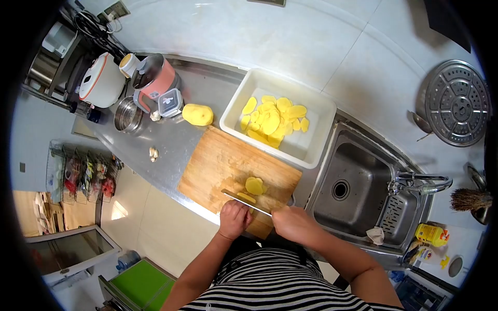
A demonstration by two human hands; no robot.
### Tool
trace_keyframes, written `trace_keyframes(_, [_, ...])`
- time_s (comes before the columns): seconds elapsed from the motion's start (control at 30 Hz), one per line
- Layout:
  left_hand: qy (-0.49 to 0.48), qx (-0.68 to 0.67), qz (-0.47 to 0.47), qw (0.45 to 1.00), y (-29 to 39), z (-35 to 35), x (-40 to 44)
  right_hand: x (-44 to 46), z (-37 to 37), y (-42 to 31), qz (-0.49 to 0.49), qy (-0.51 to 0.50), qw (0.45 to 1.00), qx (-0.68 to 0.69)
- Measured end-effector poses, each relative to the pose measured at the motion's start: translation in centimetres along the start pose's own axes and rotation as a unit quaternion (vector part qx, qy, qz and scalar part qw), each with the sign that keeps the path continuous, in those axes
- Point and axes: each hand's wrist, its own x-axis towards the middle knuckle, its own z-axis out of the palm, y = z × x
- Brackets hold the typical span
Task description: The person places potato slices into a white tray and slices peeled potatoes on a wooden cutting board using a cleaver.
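My right hand [294,226] is wrapped round the handle of a kitchen knife [244,200], whose blade points to the left across the near part of a wooden cutting board [218,155]. Beside the blade, my left hand [235,218] has its fingers curled on a peeled potato piece, mostly hidden by the hand and knife. A yellow slice [249,197] shows along the blade's far side. Just beyond it, a few cut potato slices [254,185] lie overlapping on the board. Behind the board, a white tub [316,111] holds many potato slices [271,122].
A whole peeled potato [197,114] lies behind the board's left corner. Further left are garlic [153,154], a lidded container [170,102], a steel bowl [127,115], a pink electric pot [155,78] and a rice cooker [102,83]. To the right is a sink [353,207] with a faucet [423,181].
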Motion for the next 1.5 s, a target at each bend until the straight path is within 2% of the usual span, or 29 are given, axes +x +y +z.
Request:
trace_keyframes(0.37, [-0.002, -0.014, 0.002, 1.0, 0.1, 0.0, 0.2, 3.2, 0.9, -0.6, 0.007, -0.005, 1.0, 0.003])
trace_keyframes(0.53, [-0.021, -0.015, -0.007, 1.0, -0.3, 0.1, 0.0, 5.9, 3.7, 1.5, 0.007, -0.001, 1.0, -0.017])
trace_keyframes(0.63, [-0.015, -0.011, -0.011, 1.0, 0.2, 0.1, -0.1, 5.4, 5.4, 2.5, 0.022, 0.016, 1.0, 0.009])
trace_keyframes(0.73, [-0.005, -0.008, -0.006, 1.0, 0.1, -0.1, 0.2, 5.0, 5.1, 2.4, -0.009, 0.056, 0.998, 0.01])
trace_keyframes(0.8, [-0.007, -0.013, -0.009, 1.0, 0.3, -0.2, 0.2, 3.5, 4.5, 2.1, 0.031, 0.041, 0.998, 0.024])
trace_keyframes(0.93, [0.001, -0.01, -0.015, 1.0, 0.2, 0.0, 0.1, 0.1, 1.9, 1.7, 0.012, 0.019, 1.0, 0.001])
trace_keyframes(1.0, [0.0, -0.011, -0.008, 1.0, 0.2, -0.2, 0.1, -0.9, 0.6, 1.3, 0.023, -0.027, 0.999, -0.01])
trace_keyframes(1.23, [-0.006, -0.01, -0.007, 1.0, 0.0, -0.1, -0.1, -1.3, 0.2, 1.5, 0.012, -0.017, 1.0, -0.009])
trace_keyframes(1.5, [-0.003, -0.019, -0.002, 1.0, 0.0, -0.1, 0.1, -0.4, -0.1, 1.0, 0.023, -0.05, 0.998, -0.005])
